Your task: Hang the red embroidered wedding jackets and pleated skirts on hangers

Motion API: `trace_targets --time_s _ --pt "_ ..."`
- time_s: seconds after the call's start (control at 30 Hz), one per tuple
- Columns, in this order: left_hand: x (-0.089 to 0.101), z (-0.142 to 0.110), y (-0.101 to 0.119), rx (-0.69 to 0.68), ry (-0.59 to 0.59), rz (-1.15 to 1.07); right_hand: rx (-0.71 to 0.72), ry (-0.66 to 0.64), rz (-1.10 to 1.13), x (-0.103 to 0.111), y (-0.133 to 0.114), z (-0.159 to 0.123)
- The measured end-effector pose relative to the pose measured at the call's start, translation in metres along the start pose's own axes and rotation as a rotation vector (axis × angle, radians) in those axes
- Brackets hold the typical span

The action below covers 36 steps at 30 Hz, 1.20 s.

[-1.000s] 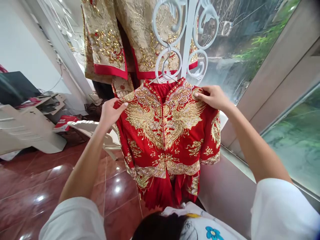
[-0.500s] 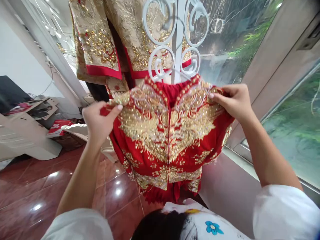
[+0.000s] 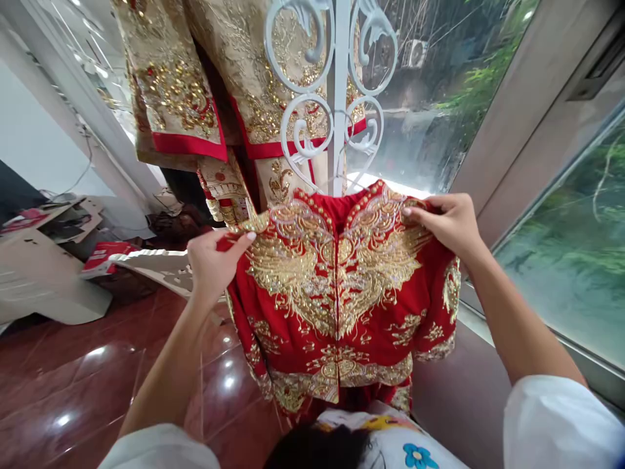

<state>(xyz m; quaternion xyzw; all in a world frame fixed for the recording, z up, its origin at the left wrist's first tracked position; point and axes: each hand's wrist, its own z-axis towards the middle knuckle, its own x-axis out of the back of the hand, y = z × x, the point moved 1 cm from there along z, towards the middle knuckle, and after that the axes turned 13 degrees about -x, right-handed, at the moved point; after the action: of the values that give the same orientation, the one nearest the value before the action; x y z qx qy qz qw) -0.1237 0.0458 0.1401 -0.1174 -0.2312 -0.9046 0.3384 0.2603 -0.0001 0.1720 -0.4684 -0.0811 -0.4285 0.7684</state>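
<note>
A red jacket (image 3: 336, 293) with dense gold embroidery and beading hangs spread out in front of me, its front panels meeting at the middle. My left hand (image 3: 217, 260) pinches its shoulder on the left side, thumb on top. On the other shoulder, my right hand (image 3: 446, 225) grips the cloth the same way. A thin hanger hook (image 3: 349, 124) rises above the beaded collar, in front of a white scrolled metal stand (image 3: 340, 85). The jacket's lower back is hidden, and red cloth shows below its hem.
Cream and gold embroidered garments (image 3: 180, 85) with red borders hang behind the stand. A glass door (image 3: 561, 195) is on the right. Low white furniture (image 3: 58, 280) and a red box (image 3: 105, 255) stand at left on the red tiled floor (image 3: 92, 384).
Both hands and the jacket have moved lower in view, the hook now showing against the stand. The left hand has shifted rightward. Both hands keep their hold on the shoulders.
</note>
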Motion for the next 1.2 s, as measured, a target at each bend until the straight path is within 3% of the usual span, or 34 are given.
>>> trace_targets --time_s 0.13,0.23,0.43,0.5,0.7,0.8,0.97,1.07,1.2 --pt "-0.002 0.043 0.001 -0.027 0.116 -0.036 0.073 0.109 -0.017 0.006 -0.020 0.041" --pt "-0.005 0.058 -0.007 -0.008 0.117 -0.040 0.102 0.097 -0.002 -0.002 -0.026 0.063" --pt "-0.012 0.046 -0.024 0.007 0.062 -0.011 0.075 -0.003 0.025 -0.033 -0.013 0.069" --pt "-0.019 0.042 -0.031 -0.013 0.072 0.009 0.073 0.015 0.040 -0.042 -0.004 0.068" --pt "-0.044 0.022 -0.058 -0.021 0.013 0.016 0.068 -0.090 0.110 -0.069 0.021 0.056" --pt "-0.041 0.024 -0.054 -0.048 0.070 0.005 0.072 0.006 0.148 -0.065 0.015 0.052" --pt "-0.021 0.060 -0.032 -0.097 0.181 0.050 0.103 0.131 0.147 -0.038 -0.014 0.073" --pt "-0.016 0.074 -0.029 -0.082 0.158 0.053 0.133 0.151 0.122 -0.032 -0.024 0.087" --pt "-0.019 0.060 -0.036 -0.056 0.086 0.058 0.130 0.071 0.121 -0.047 -0.014 0.082"
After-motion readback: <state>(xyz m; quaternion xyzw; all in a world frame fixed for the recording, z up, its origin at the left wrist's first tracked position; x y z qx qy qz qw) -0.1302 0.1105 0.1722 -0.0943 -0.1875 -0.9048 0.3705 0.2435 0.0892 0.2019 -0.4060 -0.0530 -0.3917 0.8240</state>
